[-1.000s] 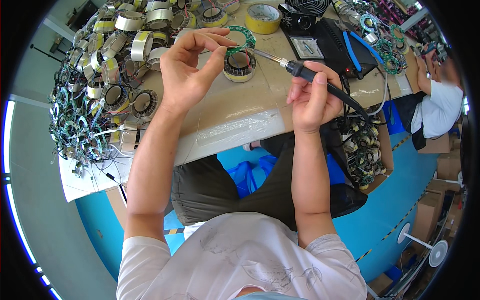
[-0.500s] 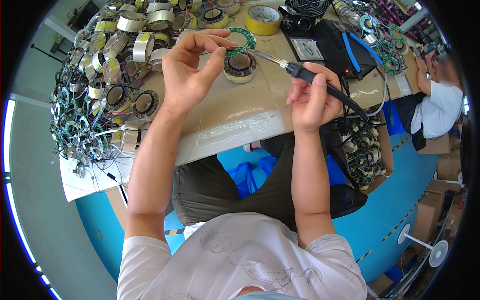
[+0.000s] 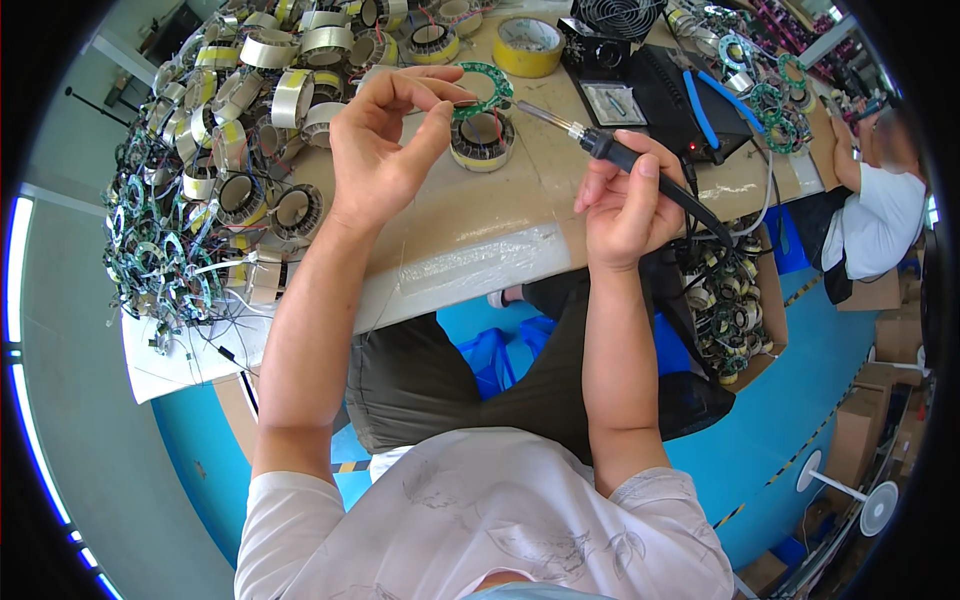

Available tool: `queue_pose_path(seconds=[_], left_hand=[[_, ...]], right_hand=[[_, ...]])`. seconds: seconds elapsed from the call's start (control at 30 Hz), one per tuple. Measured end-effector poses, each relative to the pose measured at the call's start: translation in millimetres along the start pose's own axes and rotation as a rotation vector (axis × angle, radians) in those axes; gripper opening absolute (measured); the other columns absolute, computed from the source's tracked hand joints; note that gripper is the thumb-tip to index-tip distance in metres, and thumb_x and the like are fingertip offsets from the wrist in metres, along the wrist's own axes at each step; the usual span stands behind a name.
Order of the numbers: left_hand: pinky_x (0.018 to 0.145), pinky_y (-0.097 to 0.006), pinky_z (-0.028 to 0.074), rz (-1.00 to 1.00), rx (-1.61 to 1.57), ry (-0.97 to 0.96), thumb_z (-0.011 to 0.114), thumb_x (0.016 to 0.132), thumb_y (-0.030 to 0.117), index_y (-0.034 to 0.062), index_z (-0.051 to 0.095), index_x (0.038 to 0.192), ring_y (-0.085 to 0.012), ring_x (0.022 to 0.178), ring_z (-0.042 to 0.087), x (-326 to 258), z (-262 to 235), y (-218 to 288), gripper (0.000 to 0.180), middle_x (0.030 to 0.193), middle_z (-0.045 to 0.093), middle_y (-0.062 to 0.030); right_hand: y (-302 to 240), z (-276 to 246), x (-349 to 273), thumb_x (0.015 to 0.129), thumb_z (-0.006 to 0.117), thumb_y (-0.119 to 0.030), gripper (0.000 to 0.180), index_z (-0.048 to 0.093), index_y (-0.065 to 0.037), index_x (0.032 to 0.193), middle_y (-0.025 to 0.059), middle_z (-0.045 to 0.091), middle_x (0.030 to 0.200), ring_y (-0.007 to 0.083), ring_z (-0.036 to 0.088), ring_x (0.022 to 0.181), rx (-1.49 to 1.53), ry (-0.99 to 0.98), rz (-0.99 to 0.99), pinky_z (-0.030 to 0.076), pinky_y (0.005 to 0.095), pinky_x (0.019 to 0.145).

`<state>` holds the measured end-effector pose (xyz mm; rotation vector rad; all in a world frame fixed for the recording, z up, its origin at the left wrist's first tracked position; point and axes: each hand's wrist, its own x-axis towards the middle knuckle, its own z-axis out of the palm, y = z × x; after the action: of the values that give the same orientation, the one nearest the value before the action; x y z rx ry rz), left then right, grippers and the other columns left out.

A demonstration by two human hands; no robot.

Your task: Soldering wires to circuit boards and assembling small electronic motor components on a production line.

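My left hand (image 3: 385, 150) is closed in a pinch at the left edge of a green ring-shaped circuit board (image 3: 497, 88). The board is raised over a wire-wound stator coil (image 3: 482, 155) with yellow tape around it, which stands on the bench; thin red wire shows between them. In my right hand (image 3: 632, 205) is a soldering iron (image 3: 612, 150), gripped by its black handle. Its metal tip points left, close to the board's right edge, with a small gap visible. Whether my left fingertips also pinch a fine wire is too small to tell.
Stator coils (image 3: 268, 48) are heaped at the left, beside a tangle of green ring boards (image 3: 165, 255). Behind the work are a yellow tape roll (image 3: 528, 48), a black soldering station (image 3: 680, 100) and blue-handled pliers (image 3: 697, 105). A box of coils (image 3: 735, 320) stands below right; a co-worker (image 3: 875, 200) sits beyond.
The soldering iron's tip has drawn slightly right, away from the board's edge. My left hand keeps its pinch on the board, and the whole view has shifted a little.
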<state>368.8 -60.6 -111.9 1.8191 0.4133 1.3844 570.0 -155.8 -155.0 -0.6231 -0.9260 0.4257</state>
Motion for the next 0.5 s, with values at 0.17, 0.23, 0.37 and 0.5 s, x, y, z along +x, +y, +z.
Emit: queue_pose_path(seconds=[0.17,0.23,0.37,0.5], left_hand=[[0.105,-0.041,0.045,-0.001,-0.005,0.014,0.061,0.088,-0.006,-0.0011,0.058,0.089,-0.0273,0.12,0.061,8,0,2,0.005,0.1,0.074,-0.015],[0.106,-0.043,0.044,0.001,-0.003,0.008,0.06,0.089,-0.006,-0.0001,0.058,0.089,-0.0286,0.122,0.06,8,-4,0,0.006,0.102,0.073,-0.0155],[0.106,-0.044,0.043,-0.042,0.011,0.024,0.061,0.09,-0.004,0.0009,0.057,0.089,-0.029,0.121,0.059,2,-7,6,0.007,0.101,0.072,-0.0137],[0.105,-0.043,0.044,-0.088,0.043,0.052,0.062,0.086,-0.003,0.0017,0.059,0.085,-0.0283,0.12,0.06,-13,-9,4,0.006,0.103,0.071,-0.0139]], right_hand=[[4,6,9,0.103,0.054,-0.021,0.025,0.061,0.002,0.112,0.0118,0.068,0.076,0.0102,0.051,0.044,-0.016,0.088,0.005,0.039,0.0224,0.04],[9,10,10,0.105,0.053,-0.021,0.024,0.062,0.0,0.114,0.0097,0.069,0.079,0.0091,0.05,0.045,-0.072,0.143,-0.005,0.038,0.0208,0.04],[1,18,19,0.105,0.056,-0.025,0.027,0.061,-0.004,0.122,0.0075,0.068,0.086,0.0041,0.05,0.052,-0.308,0.346,0.091,0.036,0.0186,0.043],[23,5,28,0.105,0.057,-0.024,0.031,0.06,-0.004,0.128,0.0111,0.072,0.104,0.0159,0.069,0.09,-0.526,0.361,0.237,0.05,0.0233,0.061]])
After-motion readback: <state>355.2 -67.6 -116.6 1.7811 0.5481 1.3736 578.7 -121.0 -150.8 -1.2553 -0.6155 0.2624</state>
